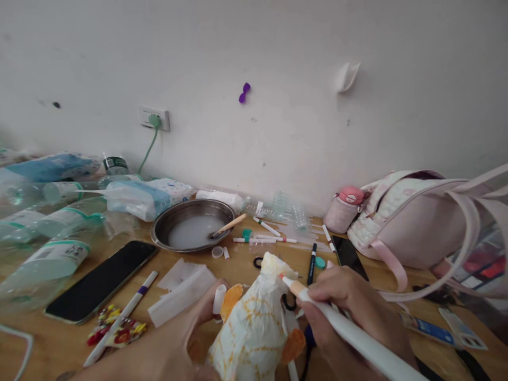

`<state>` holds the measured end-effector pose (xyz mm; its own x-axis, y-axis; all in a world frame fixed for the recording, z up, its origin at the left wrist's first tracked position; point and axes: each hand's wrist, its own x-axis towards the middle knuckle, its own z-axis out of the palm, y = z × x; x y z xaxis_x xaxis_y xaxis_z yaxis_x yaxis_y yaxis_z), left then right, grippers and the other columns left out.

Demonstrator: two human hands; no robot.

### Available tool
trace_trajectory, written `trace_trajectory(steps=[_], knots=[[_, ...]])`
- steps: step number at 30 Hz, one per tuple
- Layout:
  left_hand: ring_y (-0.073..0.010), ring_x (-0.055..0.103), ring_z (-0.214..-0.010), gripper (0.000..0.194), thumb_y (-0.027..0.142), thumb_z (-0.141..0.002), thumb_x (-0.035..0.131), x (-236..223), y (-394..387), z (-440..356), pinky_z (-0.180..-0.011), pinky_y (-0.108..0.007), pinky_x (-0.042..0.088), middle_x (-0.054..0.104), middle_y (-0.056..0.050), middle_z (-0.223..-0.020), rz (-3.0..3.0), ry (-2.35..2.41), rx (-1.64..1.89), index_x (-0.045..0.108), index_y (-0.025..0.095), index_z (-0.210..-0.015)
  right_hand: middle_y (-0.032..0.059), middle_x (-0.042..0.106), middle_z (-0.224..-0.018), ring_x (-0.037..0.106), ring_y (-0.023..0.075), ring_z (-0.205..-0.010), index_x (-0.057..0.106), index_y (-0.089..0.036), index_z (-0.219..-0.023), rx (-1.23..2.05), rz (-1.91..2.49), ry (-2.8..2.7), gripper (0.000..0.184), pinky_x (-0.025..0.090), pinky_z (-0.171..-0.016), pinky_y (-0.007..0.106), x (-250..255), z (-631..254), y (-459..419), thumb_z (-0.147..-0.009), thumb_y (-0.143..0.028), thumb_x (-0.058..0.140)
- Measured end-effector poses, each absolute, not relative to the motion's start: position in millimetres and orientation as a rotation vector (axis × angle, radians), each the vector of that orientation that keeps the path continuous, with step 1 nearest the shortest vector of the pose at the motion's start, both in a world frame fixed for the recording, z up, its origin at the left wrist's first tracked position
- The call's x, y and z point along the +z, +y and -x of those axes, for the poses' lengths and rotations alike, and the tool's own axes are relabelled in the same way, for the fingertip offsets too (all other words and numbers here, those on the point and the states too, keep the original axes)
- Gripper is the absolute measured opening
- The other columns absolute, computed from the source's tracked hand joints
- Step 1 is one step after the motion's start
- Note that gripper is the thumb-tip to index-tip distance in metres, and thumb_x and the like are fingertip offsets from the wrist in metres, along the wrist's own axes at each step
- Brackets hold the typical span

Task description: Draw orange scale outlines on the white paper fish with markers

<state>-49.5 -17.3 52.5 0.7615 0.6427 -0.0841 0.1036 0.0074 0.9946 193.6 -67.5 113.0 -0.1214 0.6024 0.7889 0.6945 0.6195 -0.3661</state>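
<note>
A white papier-mâché figure [248,330] with orange line markings and orange flaps at its sides stands tilted in front of me. My left hand [186,328] is closed around its left side; some of the fingers are hidden. Beside that hand's fingertips sits a small white cap [218,299]. My right hand [353,301] grips a thick white marker [357,338] with a peach-coloured collar. The marker's reddish tip touches, or nearly touches, the figure's pale yellow upper part.
A metal bowl [156,238] of cloudy liquid holds a wooden-handled brush [232,225]. Plastic bottles [59,254] and a phone [103,280] lie left. Loose markers [265,227] lie behind the figure. A pink bag [420,227] and pink-lidded bottle [343,211] stand right.
</note>
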Motion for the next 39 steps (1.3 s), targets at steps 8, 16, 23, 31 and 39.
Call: trace_trajectory(steps=[8, 16, 23, 31, 39], knots=[[-0.0456, 0.038, -0.139, 0.093, 0.072, -0.055, 0.078, 48.5, -14.8, 54.4, -0.118, -0.055, 0.030, 0.052, -0.001, -0.146, -1.590, 0.571, 0.441, 0.050, 0.036, -0.136, -0.0045, 0.057, -0.068, 0.053, 0.0135, -0.062, 0.052, -0.025, -0.086, -0.049, 1.016, -1.777, 0.008, 0.041, -0.063, 0.031, 112.9, -196.5, -68.6, -0.094, -0.025, 0.054], [-0.0439, 0.026, -0.149, 0.099, 0.076, -0.057, 0.077, 48.7, -14.7, 59.0, -0.121, -0.051, 0.025, 0.052, 0.001, -0.150, -1.564, 0.462, 0.417, 0.046, 0.039, -0.143, -0.0032, 0.059, -0.071, 0.058, 0.0139, -0.066, 0.055, -0.026, -0.087, 0.005, 1.053, -1.755, 0.008, 0.043, -0.062, 0.027, 121.7, -204.8, -71.2, -0.094, -0.023, 0.055], [-0.0383, 0.035, -0.148, 0.083, 0.058, -0.061, 0.088, 47.2, -14.4, 56.9, -0.123, -0.047, 0.026, 0.059, 0.009, -0.147, -1.412, 0.310, 0.479, 0.057, 0.046, -0.136, -0.0049, 0.057, -0.069, 0.056, 0.0128, -0.062, 0.053, -0.026, -0.087, 0.007, 0.959, -1.858, 0.008, 0.045, -0.063, 0.027, 122.6, -206.2, -68.7, -0.090, -0.019, 0.055], [-0.0276, 0.047, -0.143, 0.066, 0.043, -0.057, 0.095, 61.6, -12.6, 42.6, -0.114, -0.034, 0.042, 0.068, 0.023, -0.132, -1.108, 0.014, 0.550, 0.068, 0.059, -0.115, -0.0039, 0.059, -0.068, 0.056, 0.0124, -0.060, 0.055, -0.025, -0.087, 0.015, 0.919, -1.826, 0.006, 0.045, -0.057, 0.026, 121.1, -203.3, -69.9, -0.089, -0.020, 0.056], [-0.0420, 0.047, -0.141, 0.071, 0.054, -0.059, 0.080, 15.7, -10.8, 58.4, -0.104, -0.051, 0.050, 0.074, 0.006, -0.127, -1.067, 0.181, 0.530, 0.068, 0.043, -0.128, -0.0046, 0.061, -0.071, 0.060, 0.0140, -0.067, 0.056, -0.028, -0.088, -0.009, 1.049, -1.731, 0.007, 0.046, -0.068, 0.029, 121.1, -202.4, -73.3, -0.095, -0.027, 0.054]])
